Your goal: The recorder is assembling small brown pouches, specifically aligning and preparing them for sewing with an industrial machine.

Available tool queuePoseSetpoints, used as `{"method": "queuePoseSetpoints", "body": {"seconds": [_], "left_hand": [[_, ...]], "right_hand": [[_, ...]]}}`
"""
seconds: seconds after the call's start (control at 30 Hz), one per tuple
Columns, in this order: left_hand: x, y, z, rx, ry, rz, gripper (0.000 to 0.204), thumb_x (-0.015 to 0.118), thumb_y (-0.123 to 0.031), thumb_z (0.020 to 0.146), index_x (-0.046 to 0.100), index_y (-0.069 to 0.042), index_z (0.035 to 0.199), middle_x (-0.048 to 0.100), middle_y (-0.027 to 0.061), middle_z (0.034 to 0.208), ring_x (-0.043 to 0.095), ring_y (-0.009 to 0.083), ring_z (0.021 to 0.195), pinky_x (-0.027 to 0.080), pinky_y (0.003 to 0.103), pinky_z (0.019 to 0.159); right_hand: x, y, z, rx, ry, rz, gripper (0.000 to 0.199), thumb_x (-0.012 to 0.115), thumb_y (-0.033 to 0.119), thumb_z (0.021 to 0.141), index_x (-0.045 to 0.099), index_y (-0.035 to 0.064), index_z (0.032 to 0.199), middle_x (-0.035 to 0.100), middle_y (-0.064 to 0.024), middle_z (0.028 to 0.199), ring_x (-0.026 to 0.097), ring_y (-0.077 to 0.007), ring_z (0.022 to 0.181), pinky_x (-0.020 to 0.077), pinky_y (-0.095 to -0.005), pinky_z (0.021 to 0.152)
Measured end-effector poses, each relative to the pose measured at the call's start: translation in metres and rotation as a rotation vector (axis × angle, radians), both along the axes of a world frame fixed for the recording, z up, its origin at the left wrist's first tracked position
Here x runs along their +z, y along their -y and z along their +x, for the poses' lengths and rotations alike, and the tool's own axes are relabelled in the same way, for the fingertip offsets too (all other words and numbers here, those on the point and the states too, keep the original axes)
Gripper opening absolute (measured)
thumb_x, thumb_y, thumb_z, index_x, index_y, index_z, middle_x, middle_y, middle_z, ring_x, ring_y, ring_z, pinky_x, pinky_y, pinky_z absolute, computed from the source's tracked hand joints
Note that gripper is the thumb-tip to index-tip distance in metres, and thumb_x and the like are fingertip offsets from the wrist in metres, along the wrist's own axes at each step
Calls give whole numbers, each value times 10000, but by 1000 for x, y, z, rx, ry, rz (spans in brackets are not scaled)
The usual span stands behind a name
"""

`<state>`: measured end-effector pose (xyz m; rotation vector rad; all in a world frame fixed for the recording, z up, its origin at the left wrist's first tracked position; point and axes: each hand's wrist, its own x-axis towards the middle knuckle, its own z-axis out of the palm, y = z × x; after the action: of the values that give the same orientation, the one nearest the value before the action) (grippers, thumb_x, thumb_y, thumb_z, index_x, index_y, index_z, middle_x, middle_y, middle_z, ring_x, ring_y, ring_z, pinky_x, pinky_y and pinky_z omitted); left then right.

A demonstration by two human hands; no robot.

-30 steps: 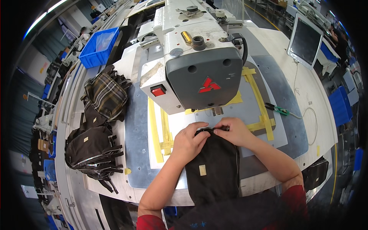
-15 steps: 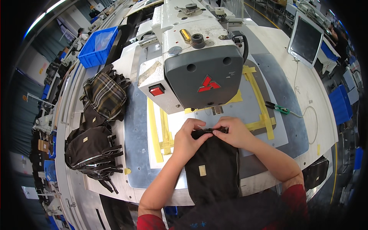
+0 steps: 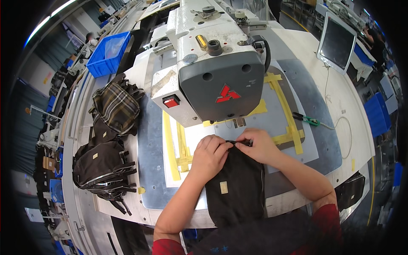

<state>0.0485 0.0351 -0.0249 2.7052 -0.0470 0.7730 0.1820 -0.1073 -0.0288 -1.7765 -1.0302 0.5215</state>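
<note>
black fabric panel (image 3: pixel 239 187): far edge pinched in both hands, just short of the small metal block (image 3: pixel 239 122)

panel lies on the body side of the fingers. long axis roughly fore-aft, from the fingertips back toward the wearer, near end down by the front edge of the table (image 3: pixel 282 204). metal block sits under the machine head (image 3: pixel 223 83), almost straight ahead of the pinched edge, visible gap, no contact. right hand (image 3: pixel 258 146) is the nearer one to it.

left hand (image 3: pixel 208 155): thumb and index closed on the edge, other fingers curled alongside, back of hand up. right hand: thumb and index closed on the same edge from the other side, bit of dark material showing between. exact fold under the tips: can't tell, too small.

forearms come in from below, elbows wide, converging at the edge.

pale patch (image 3: pixel 224 187) faces up, left of panel centreline. dark bags (image 3: pixel 104 163) piled well apart on the left. green-handled snips (image 3: pixel 307 119) off to the right, untouched.
</note>
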Motion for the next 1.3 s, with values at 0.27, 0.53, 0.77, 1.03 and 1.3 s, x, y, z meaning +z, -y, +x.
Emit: {"method": "queuePoseSetpoints", "body": {"seconds": [0.27, 0.53, 0.77, 1.03, 1.3], "left_hand": [[1, -6, 2, -32, -56, -205, 205, 692, -33, 659, 587, -87, 828, 577, 60, 1038, 565, 294, 1018, 454, 399, 857], [5, 5, 0, 123, -52, -174, 179, 705, -10, 675, 639, -97, 817, 637, 47, 954, 626, 243, 848, 498, 347, 721], [7, 6, 2, -5, 157, 15, 209, 718, -23, 621, 641, -118, 791, 636, 7, 906, 619, 222, 816, 493, 337, 673], [0, 1, 0, 38, 91, -326, 176, 705, 0, 682, 632, -79, 821, 629, 57, 929, 634, 248, 837, 517, 335, 703], [1, -4, 7, 103, -189, -960, 166, 692, -65, 793, 633, 0, 934, 664, 109, 916, 645, 184, 790, 496, 277, 731]], "right_hand": [[-2, 1, -3, 0, 56, -13, 144, 689, 114, 777, 668, 5, 868, 635, -99, 814, 625, -212, 741, 486, -305, 650], [1, -1, -4, -37, 137, 27, 155, 667, 116, 772, 660, -8, 865, 635, -145, 824, 634, -292, 747, 501, -347, 670], [0, 0, -3, -91, 121, 36, 140, 671, 107, 786, 660, 4, 881, 634, -123, 818, 639, -256, 751, 496, -325, 663], [4, -4, -8, 37, 172, 57, 155, 653, 124, 787, 656, 3, 883, 617, -134, 839, 614, -301, 773, 491, -360, 679], [3, 3, -4, 72, 145, 67, 135, 661, 104, 783, 657, 17, 887, 609, -108, 821, 609, -256, 726, 478, -329, 643]]}}
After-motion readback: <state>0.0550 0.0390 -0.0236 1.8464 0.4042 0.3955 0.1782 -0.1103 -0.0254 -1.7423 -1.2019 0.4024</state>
